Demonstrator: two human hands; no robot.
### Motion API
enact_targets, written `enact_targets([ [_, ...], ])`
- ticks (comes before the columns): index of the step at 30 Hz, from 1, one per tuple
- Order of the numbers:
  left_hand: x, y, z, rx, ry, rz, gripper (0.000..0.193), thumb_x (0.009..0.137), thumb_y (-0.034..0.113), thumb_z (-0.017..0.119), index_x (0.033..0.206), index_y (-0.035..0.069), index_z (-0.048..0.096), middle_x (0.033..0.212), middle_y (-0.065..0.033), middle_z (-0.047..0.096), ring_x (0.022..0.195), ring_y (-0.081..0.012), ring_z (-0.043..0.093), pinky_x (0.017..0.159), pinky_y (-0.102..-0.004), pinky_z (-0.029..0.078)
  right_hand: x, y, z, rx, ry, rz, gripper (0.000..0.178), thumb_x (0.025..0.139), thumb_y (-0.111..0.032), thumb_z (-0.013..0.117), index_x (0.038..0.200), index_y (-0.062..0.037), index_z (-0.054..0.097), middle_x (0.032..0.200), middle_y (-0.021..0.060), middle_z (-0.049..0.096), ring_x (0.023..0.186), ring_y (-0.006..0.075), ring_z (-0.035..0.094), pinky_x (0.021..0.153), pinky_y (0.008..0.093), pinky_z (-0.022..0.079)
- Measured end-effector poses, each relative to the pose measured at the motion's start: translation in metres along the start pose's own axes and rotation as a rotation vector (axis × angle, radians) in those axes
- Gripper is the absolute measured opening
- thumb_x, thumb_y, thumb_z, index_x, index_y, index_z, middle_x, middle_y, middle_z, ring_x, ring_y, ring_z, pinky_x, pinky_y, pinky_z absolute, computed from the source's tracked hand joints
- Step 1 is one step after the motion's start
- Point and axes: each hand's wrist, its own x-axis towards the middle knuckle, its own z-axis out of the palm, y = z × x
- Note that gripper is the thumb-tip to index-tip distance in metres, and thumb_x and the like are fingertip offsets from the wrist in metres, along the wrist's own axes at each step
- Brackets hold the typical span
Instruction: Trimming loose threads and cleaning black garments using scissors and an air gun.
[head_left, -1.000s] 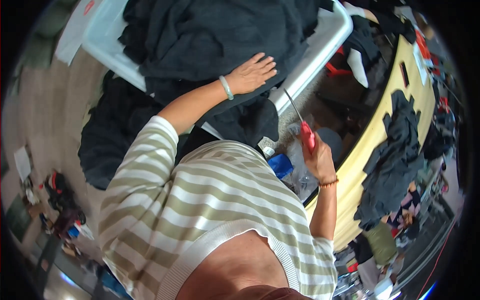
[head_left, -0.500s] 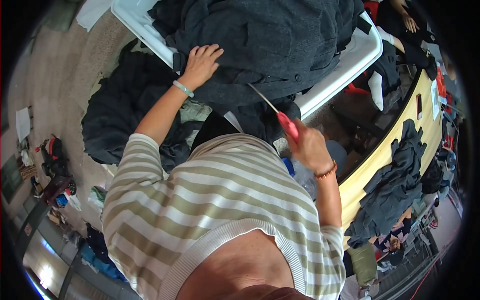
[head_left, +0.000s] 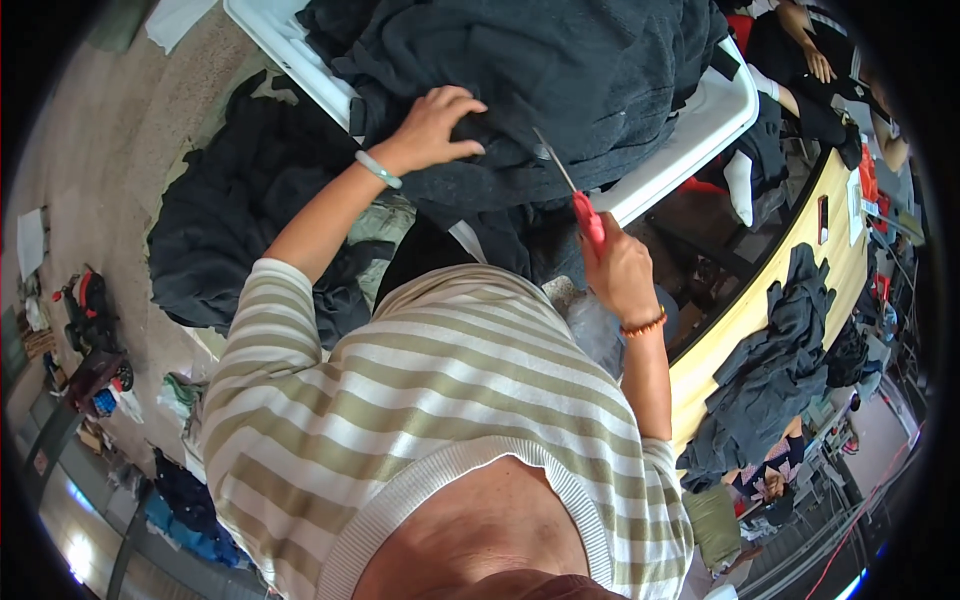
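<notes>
A dark charcoal garment (head_left: 600,90) with a button lies heaped over a white plastic tub (head_left: 690,150) in front of me. My left hand (head_left: 435,130), with a pale bangle at the wrist, is on the near part of the cloth, thumb and fingers apart. To its right, my right hand (head_left: 622,268) is closed around the red handle of a pair of scissors (head_left: 590,222). Their thin metal blades point up and left, with the tips against the garment beside the button. My fingers partly hide the handle.
More dark garments (head_left: 250,200) are piled on the floor to the left of the tub. At right, a light wooden table (head_left: 690,395) carries dark clothes (head_left: 770,390). Another person's hand (head_left: 820,65) and white-socked foot (head_left: 738,188) show beyond the tub.
My left hand has slid right along the cloth, its thumb now spread. My right hand has moved slightly right, and the scissors' blades have risen to a higher spot. The garment has shifted.
</notes>
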Motion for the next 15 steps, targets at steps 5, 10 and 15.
enact_targets([
  [5,0.036,0.045,0.046,0.158,0.075,0.125,0.064,0.075,0.024,0.076,0.134,0.017,0.053,0.131,-0.0082,0.049,0.121,-0.0270,0.046,0.098,-0.0405,0.037,-0.039,0.019,0.003,0.024,-0.012,0.136,0.026,0.089,-0.021,0.062,0.110,-0.0065,0.055,0.079,0.0264,0.064,0.077,0.0453,0.063,0.067,0.0504,0.050],
  [10,0.065,0.029,0.057,-0.089,0.028,-0.011,0.032,0.075,0.013,0.071,0.106,0.007,0.069,0.105,-0.0114,0.064,0.098,-0.0318,0.061,0.085,-0.0363,0.048,-0.056,0.011,0.003,0.065,-0.008,0.139,0.025,0.089,-0.020,0.062,0.108,-0.0052,0.055,0.079,0.0265,0.065,0.077,0.0452,0.063,0.068,0.0501,0.051],
  [15,0.065,0.043,0.054,-0.781,-0.066,-0.667,0.058,0.086,0.040,0.072,0.117,-0.008,0.064,0.106,-0.0155,0.070,0.097,-0.0237,0.067,0.088,-0.0337,0.051,-0.057,-0.001,-0.009,0.105,-0.064,0.104,0.024,0.088,-0.021,0.063,0.103,-0.0026,0.059,0.079,0.0258,0.065,0.077,0.0447,0.064,0.069,0.0484,0.051],
])
